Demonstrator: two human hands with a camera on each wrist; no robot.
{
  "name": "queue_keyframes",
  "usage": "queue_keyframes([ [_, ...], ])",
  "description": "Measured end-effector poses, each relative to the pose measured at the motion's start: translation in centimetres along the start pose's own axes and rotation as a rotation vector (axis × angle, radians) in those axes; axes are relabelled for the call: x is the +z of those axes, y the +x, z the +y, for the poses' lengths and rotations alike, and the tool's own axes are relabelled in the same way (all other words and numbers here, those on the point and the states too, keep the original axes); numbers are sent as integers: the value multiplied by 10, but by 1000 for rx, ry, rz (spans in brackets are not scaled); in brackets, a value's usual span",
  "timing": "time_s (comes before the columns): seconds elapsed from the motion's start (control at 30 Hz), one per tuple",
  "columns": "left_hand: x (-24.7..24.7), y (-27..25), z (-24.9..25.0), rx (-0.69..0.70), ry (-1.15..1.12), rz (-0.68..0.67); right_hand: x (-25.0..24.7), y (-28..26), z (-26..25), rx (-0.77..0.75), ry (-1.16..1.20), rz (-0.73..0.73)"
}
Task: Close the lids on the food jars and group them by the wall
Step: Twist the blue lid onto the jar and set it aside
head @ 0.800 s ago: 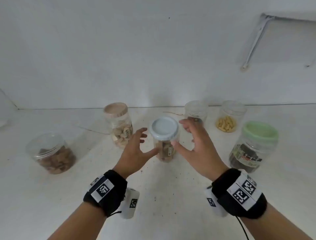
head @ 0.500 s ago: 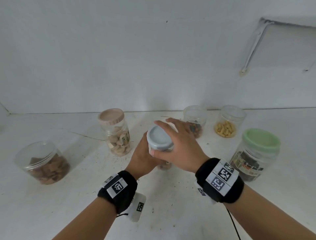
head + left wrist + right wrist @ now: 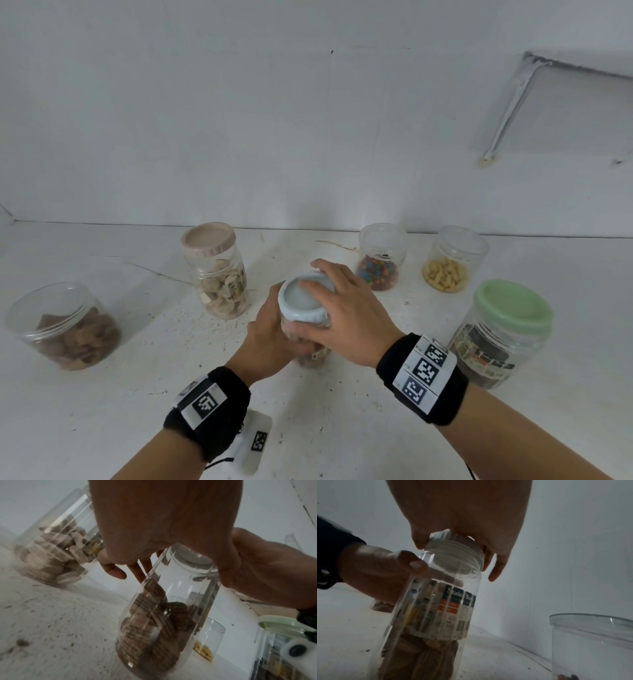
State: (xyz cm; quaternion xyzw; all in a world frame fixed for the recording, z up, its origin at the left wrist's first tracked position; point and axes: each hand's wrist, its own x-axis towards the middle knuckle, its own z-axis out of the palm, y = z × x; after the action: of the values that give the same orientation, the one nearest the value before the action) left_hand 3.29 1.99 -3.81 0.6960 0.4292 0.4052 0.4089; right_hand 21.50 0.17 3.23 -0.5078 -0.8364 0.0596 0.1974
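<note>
Your left hand (image 3: 270, 337) grips the biscuit jar (image 3: 164, 622) standing mid-worktop (image 3: 102, 411), well short of the wall (image 3: 239, 120); your right hand (image 3: 346, 308) clasps its pale blue lid (image 3: 303, 301) from above.

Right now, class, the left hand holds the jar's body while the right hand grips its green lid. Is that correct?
Not quite: the lid under the right hand is pale blue-white, as the head view shows. The left hand does hold the jar.

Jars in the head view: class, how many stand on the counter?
6. Far-left cookie jar; pink-lidded jar; held centre jar; candy jar; yellow-snack jar; green-lidded jar, right. None seems hidden.
</note>
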Motion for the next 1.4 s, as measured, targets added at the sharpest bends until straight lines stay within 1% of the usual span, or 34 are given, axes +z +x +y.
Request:
queue_keyframes([
  [0.03,-1,-2,0,0,-6,-16,0,-2,2,-29,6,-18],
  [0.1,1,-6,2,-21,-4,-6,0,-3,6,-70,52,-26],
  [0.2,9,-16,4,-55,-26,80,0,-3,12,-58,209,-20],
  [0.27,17,-24,6,-55,-38,131,-1,-3,14,-71,265,-23],
  [0.33,24,-30,8,-52,-37,182,-2,-3,16,-75,287,-35],
  [0.4,30,-34,11,-41,22,242,-4,-2,16,-47,292,-37],
  [0.47,31,-36,15,-25,48,289,-3,-1,15,-17,230,-35],
  [0.53,33,-36,17,-9,48,312,-3,1,12,12,195,-55],
  [0.7,37,-34,17,-54,43,354,-8,1,9,51,272,-129],
  [0.83,41,-30,15,-100,34,334,-21,8,13,50,366,-234],
  [0.9,40,-29,14,-112,22,305,-29,14,17,28,350,-289],
  [1.07,28,-33,10,-108,5,221,-40,26,20,-83,328,-435],
  [1.13,22,-34,7,-100,-8,171,-41,28,21,-98,320,-462],
  [1.2,19,-33,6,-92,-32,146,-40,27,21,-96,258,-415],
  [1.3,18,-30,6,-95,-67,135,-38,20,16,-33,33,-262],
  [1.4,16,-26,9,-112,-73,109,-33,17,8,23,-98,-218],
])
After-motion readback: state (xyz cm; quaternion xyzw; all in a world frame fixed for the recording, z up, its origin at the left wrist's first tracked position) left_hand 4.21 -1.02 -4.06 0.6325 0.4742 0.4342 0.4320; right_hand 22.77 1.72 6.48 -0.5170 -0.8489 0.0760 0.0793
